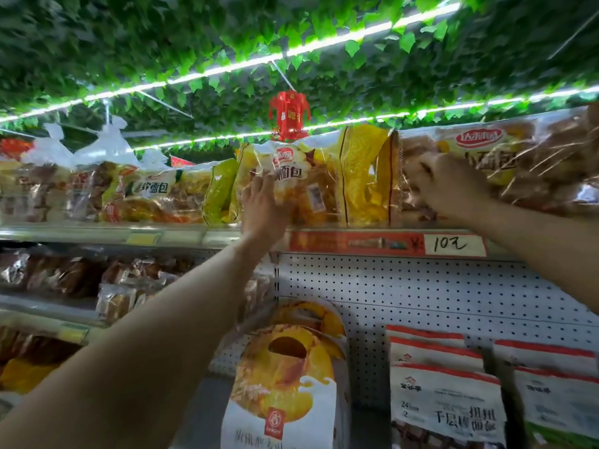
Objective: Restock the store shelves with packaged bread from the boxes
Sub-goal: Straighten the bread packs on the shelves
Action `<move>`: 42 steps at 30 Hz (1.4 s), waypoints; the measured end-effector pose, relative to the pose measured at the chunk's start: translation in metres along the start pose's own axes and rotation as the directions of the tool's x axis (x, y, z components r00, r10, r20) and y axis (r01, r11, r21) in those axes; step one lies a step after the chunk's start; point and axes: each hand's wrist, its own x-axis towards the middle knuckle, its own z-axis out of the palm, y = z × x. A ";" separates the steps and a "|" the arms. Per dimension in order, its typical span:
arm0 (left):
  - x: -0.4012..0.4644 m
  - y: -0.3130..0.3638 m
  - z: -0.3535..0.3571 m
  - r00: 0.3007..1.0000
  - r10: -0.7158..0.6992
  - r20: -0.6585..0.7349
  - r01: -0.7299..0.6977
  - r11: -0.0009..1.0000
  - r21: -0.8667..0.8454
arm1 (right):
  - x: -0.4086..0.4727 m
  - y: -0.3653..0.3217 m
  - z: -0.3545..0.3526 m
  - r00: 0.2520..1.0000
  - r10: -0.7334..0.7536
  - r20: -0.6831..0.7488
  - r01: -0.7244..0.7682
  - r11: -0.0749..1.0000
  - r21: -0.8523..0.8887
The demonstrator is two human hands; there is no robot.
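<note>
left hand (264, 202) presses flat on a bread bag (291, 183) at the top shelf (181, 236) edge; right hand (450, 186) pinches the next bag (518, 163) rightward.

The large clear bag of brown bread rolls (531, 163) on the top shelf runs off the right edge, its lower left corner hidden behind the blurred right hand (447, 183), whose grip cannot be told, while the white-and-orange cardboard carton (285, 390) is cut off below.
</note>
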 end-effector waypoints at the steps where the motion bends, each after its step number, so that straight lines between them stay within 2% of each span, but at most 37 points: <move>1: 0.007 -0.013 -0.005 0.999 -0.022 0.035 0.023 0.999 -0.025 | 0.008 -0.015 0.005 0.999 0.045 0.023 -0.047 0.996 0.075; 3: 0.022 -0.037 -0.014 0.996 -0.017 0.085 0.019 0.999 -0.028 | 0.028 -0.042 0.016 0.988 0.150 0.037 -0.155 0.968 0.196; 5: 0.032 -0.052 -0.019 0.986 -0.042 0.163 0.048 0.998 -0.029 | 0.047 -0.059 0.025 0.937 0.341 0.083 -0.350 0.893 0.282; 7: 0.047 -0.076 -0.016 0.948 -0.124 0.293 0.149 0.987 -0.065 | 0.063 -0.078 0.038 0.807 0.544 0.231 -0.591 0.725 0.354; 8: 0.052 -0.087 -0.014 0.915 -0.172 0.364 0.225 0.969 -0.107 | 0.067 -0.085 0.042 0.752 0.594 0.287 -0.659 0.666 0.350; 10: 0.058 -0.107 -0.007 0.879 -0.205 0.430 0.294 0.944 -0.151 | 0.075 -0.090 0.048 0.728 0.636 0.256 -0.685 0.663 0.303; 13: 0.060 -0.117 -0.002 0.851 -0.193 0.488 0.195 0.980 0.047 | 0.081 -0.089 0.043 0.814 0.581 -0.019 -0.554 0.784 0.280; 15: 0.061 -0.116 -0.002 0.814 -0.181 0.552 0.144 0.983 0.111 | 0.084 -0.084 0.038 0.773 0.621 -0.130 -0.543 0.754 0.369; 16: 0.064 -0.117 0.001 0.788 -0.175 0.591 0.130 0.984 0.118 | 0.085 -0.080 0.037 0.742 0.657 -0.134 -0.566 0.720 0.400; 18: 0.065 -0.118 0.003 0.774 -0.165 0.612 0.145 0.986 0.082 | 0.087 -0.075 0.037 0.688 0.724 -0.050 -0.639 0.637 0.431; 20: 0.067 -0.121 0.003 0.790 -0.155 0.593 0.212 0.977 -0.028 | 0.089 -0.068 0.040 0.666 0.746 0.003 -0.679 0.605 0.416; 22: 0.067 -0.119 -0.002 0.830 -0.185 0.527 0.289 0.949 -0.122 | 0.088 -0.061 0.040 0.684 0.729 -0.032 -0.685 0.657 0.316; 26: 0.082 -0.121 -0.004 0.910 -0.240 0.337 0.292 0.949 -0.114 | 0.073 -0.053 0.039 0.734 0.679 -0.021 -0.648 0.709 0.280; 30: 0.099 -0.118 0.004 0.854 -0.363 0.372 0.470 0.845 -0.254 | 0.063 -0.054 0.038 0.742 0.670 -0.017 -0.622 0.697 0.358; 34: 0.101 -0.112 0.010 0.757 -0.508 0.410 0.653 0.612 -0.447 | 0.056 -0.063 0.041 0.733 0.681 -0.001 -0.587 0.633 0.506; 38: 0.102 -0.120 0.006 0.767 -0.543 0.343 0.630 0.533 -0.565 | 0.058 -0.066 0.047 0.709 0.706 -0.010 -0.553 0.564 0.613; 42: 0.104 -0.134 0.001 0.771 -0.607 0.194 0.582 0.547 -0.602 | 0.065 -0.054 0.055 0.647 0.760 -0.062 -0.562 0.530 0.635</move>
